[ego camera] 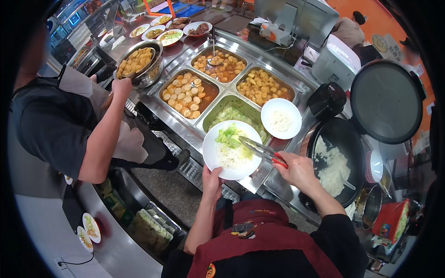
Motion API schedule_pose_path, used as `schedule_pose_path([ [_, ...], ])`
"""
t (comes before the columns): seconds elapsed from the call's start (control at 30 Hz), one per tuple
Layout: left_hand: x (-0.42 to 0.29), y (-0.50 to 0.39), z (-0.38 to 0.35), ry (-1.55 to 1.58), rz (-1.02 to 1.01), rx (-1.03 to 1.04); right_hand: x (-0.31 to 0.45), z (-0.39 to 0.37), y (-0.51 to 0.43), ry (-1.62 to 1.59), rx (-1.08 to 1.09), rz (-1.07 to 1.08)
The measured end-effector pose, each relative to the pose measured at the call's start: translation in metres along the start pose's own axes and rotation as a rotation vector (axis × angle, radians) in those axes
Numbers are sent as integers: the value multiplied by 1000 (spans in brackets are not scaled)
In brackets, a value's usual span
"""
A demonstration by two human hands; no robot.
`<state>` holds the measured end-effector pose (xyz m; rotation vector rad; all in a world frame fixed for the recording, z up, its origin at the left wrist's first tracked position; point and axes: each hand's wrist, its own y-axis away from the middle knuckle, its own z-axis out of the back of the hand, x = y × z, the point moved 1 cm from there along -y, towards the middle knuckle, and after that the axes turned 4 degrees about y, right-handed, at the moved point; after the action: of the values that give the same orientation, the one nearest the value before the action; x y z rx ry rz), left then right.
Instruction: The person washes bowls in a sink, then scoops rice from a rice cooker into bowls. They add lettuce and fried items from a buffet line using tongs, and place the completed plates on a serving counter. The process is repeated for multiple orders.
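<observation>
My left hand point(212, 179) grips the lower edge of a white plate point(208, 153) that holds white rice point(231, 159) and chopped green lettuce point(230, 136). In my right hand point(298, 171) are metal tongs point(259, 147) with red handles, their tips touching the greens on the plate. Behind the plate, a steel food pan point(222, 106) of pale green cabbage-like vegetables is partly covered. A second white plate point(290, 130) with a little rice rests over that pan's right corner. At the right stands a black rice cooker point(358, 153), its lid raised, with rice and a pale scoop inside.
Beyond are steel pans of sliced rounds in sauce point(184, 93), cubes in red sauce point(219, 66) and yellow chunks point(266, 87). At left a co-worker point(62, 118) handles a steel bowl point(158, 64) of fried pieces. Filled plates point(170, 37) stand at the back; stacked bowls point(375, 166) sit right.
</observation>
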<state>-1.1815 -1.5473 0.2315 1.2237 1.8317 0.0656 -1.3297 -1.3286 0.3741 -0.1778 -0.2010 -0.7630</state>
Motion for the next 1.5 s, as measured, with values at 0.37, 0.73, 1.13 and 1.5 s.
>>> schedule_pose_path([
  [0.37, 5, -1, 14, -57, 5, 11, -2, 29, -13, -256, 46, -107],
  [0.73, -15, 56, 81, -140, 24, -262, -65, -106, -12, -14, 390, -287],
  [1.13, 9, 62, 21, -16, -12, -244, -211, 60, -147, -29, 284, -369],
  [1.5, 30, 80, -15, 20, -29, -425, -246, -92, -282, 99, 355, -300],
])
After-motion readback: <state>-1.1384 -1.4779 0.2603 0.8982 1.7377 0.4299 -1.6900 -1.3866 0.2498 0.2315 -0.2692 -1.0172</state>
